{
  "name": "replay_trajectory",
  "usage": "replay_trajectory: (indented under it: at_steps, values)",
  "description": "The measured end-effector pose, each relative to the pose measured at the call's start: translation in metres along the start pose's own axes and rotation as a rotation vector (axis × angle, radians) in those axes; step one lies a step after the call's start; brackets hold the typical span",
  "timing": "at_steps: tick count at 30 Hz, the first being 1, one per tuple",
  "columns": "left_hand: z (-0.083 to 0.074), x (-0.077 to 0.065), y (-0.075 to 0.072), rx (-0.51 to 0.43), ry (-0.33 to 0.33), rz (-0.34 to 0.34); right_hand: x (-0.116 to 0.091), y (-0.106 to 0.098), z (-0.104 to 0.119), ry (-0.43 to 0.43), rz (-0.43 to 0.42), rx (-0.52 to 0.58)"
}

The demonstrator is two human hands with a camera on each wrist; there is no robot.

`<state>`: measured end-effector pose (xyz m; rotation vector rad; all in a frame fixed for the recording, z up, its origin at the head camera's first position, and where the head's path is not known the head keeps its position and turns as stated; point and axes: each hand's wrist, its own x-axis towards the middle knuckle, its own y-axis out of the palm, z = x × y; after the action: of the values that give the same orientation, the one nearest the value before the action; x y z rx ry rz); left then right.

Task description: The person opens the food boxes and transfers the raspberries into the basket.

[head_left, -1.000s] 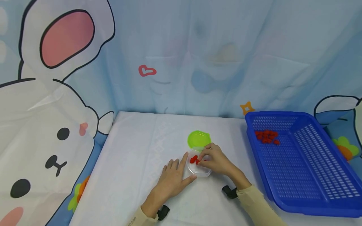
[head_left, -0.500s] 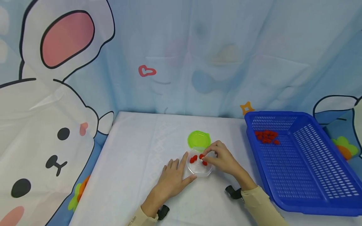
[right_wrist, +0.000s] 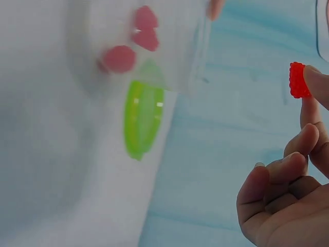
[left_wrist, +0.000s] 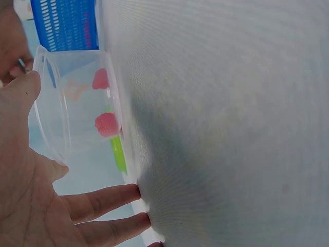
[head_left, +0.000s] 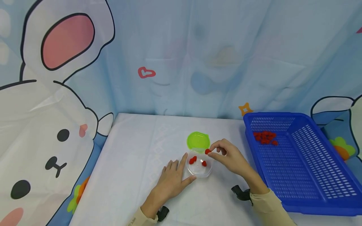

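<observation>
My right hand point(head_left: 231, 159) pinches a red raspberry point(right_wrist: 296, 80) between thumb and index finger, above the right rim of a clear plastic container point(head_left: 199, 172). Its other fingers curl loosely in the right wrist view. Inside the container, on its bottom, lie a pair of raspberries point(head_left: 193, 160) close together and a single raspberry point(head_left: 204, 163) to their right. The left hand point(head_left: 171, 180) rests at the container's left side, thumb and index finger extended against its rim. In the left wrist view, its other fingers touch the white tabletop. A green lid point(head_left: 197, 140) lies just behind the container.
A large blue plastic basket point(head_left: 299, 182) stands at the right, with several raspberries point(head_left: 265, 137) near its far left corner. The white cloth-covered table point(head_left: 135, 150) meets a printed blue curtain point(head_left: 175, 91) at the back.
My right hand has lifted a raspberry from inside the container and moved right to above its rim. The left hand has stayed in place.
</observation>
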<state>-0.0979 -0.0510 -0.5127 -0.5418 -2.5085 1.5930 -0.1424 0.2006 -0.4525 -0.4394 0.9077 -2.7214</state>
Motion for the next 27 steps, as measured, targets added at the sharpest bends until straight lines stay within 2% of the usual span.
replay_trajectory:
  at_steps: [7,13,20,27]
  values:
    - [0.001,0.000,0.001,0.003,0.011,-0.015,-0.006,-0.030,0.026,-0.002,-0.029,-0.008]
    - [0.001,0.000,0.001,0.001,0.016,-0.023,-0.008,-0.055,0.029,0.000,-0.041,-0.051]
    - [0.001,-0.001,0.001,-0.002,0.021,-0.026,-0.008,-0.092,0.017,0.067,-0.047,-0.078]
    - [0.000,-0.001,0.001,-0.007,0.018,-0.025,-0.006,-0.138,-0.019,0.198,-0.087,-0.099]
